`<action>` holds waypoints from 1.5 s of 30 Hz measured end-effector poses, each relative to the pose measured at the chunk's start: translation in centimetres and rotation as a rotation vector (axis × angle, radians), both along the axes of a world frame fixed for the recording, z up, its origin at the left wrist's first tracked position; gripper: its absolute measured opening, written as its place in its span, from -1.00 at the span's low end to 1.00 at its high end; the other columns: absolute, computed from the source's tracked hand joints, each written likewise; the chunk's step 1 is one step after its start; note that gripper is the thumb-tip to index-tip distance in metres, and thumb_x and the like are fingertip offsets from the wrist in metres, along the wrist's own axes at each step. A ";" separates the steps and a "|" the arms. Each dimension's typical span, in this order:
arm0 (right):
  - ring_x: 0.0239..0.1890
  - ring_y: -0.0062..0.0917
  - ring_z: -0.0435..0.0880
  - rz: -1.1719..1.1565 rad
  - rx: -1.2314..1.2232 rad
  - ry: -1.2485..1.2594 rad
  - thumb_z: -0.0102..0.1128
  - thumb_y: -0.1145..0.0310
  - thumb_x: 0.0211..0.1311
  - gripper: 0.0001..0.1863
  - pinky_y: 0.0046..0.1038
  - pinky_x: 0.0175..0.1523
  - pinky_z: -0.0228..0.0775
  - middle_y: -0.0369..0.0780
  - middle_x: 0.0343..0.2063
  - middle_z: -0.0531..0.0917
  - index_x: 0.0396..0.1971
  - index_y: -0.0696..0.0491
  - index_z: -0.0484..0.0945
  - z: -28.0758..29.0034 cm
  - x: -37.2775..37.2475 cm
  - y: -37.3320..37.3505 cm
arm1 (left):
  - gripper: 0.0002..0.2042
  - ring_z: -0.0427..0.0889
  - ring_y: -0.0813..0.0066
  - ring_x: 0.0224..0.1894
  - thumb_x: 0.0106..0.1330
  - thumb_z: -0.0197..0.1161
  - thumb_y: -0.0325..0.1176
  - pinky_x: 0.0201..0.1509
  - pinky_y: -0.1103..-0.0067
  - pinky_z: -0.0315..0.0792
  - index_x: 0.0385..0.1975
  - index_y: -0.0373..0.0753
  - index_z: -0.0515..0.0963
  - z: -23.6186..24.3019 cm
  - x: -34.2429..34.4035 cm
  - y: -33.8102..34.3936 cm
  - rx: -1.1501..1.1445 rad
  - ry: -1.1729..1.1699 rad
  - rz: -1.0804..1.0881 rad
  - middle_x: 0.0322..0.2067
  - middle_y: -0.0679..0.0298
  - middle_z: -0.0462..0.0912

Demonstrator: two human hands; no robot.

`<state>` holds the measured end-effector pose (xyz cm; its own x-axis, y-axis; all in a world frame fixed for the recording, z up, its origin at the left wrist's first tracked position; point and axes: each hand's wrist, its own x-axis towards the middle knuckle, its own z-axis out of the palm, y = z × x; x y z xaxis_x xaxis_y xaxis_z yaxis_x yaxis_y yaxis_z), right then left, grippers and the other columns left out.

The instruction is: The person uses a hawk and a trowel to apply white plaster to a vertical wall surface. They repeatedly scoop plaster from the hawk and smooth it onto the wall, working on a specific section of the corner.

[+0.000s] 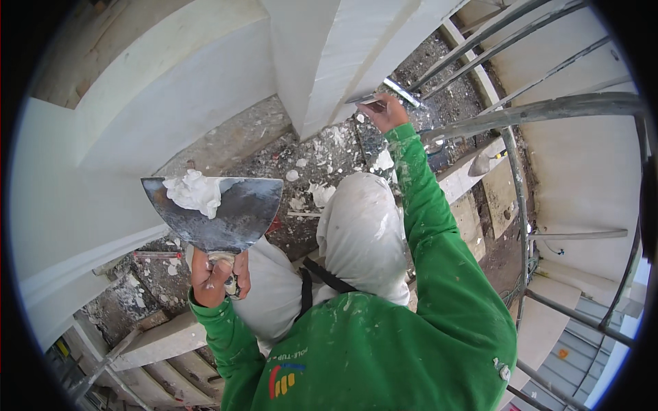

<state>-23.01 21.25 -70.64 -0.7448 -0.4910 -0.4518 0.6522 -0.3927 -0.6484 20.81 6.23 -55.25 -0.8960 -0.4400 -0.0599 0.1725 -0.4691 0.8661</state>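
Note:
My left hand (218,275) is closed round the handle of a wide putty knife (236,216), its broad grey blade turned up in front of me. A lump of white plaster (194,192) sits on the upper left of that blade. Out ahead to the right, my right hand (385,113) grips a smaller putty knife (363,99). Its thin blade lies against or very close to the face of the white column (370,58), near the column's lower part; contact is hard to tell. The smaller knife's handle is mostly hidden by my fingers.
Grey scaffold tubes (569,109) curve along my right side. White walls (199,89) stand ahead and left. Plaster scraps (321,194) litter the dirty planks and ground. A trowel (482,164) rests on a pale ledge at right; a metal straightedge (403,92) lies beyond my right hand.

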 end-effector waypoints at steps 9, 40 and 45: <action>0.03 -0.12 0.40 0.063 -0.052 0.195 -0.08 0.52 0.25 -0.70 -0.04 0.23 0.35 0.08 -0.09 0.39 -0.09 0.40 0.27 13.1 0.8 0.6 | -0.59 0.39 0.49 -0.70 0.38 0.02 -0.29 -0.73 0.61 0.31 0.09 -0.39 0.13 -1.1 -2.0 -1.4 0.042 0.084 -0.184 -0.54 0.15 0.36; -0.06 -0.27 0.57 0.258 0.511 1.234 -0.06 0.64 0.11 -0.63 -0.36 0.13 0.38 -0.04 -0.02 0.51 -0.02 0.23 0.36 17.3 15.6 6.6 | -0.37 0.31 0.47 -0.74 0.27 0.15 -0.34 -0.83 0.60 0.23 0.25 -0.37 0.00 3.0 -4.2 -1.2 0.106 0.220 -0.310 -0.64 0.12 0.32; -0.26 -0.39 0.61 -0.062 0.325 0.367 0.03 0.56 0.15 -0.83 -0.25 -0.17 0.58 -0.14 -0.32 0.54 -0.27 0.30 0.43 0.8 4.3 8.9 | -0.48 0.31 0.49 -0.75 0.34 0.08 -0.26 -0.88 0.62 0.25 0.20 -0.27 0.04 1.5 -3.2 -1.4 -0.121 -0.002 -0.063 -0.56 0.17 0.29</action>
<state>-18.72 30.12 -69.89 -0.9068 -0.3177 -0.2771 0.3400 -0.1625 -0.9263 17.63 4.84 -53.77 -0.9222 -0.3865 -0.0115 0.1443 -0.3715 0.9172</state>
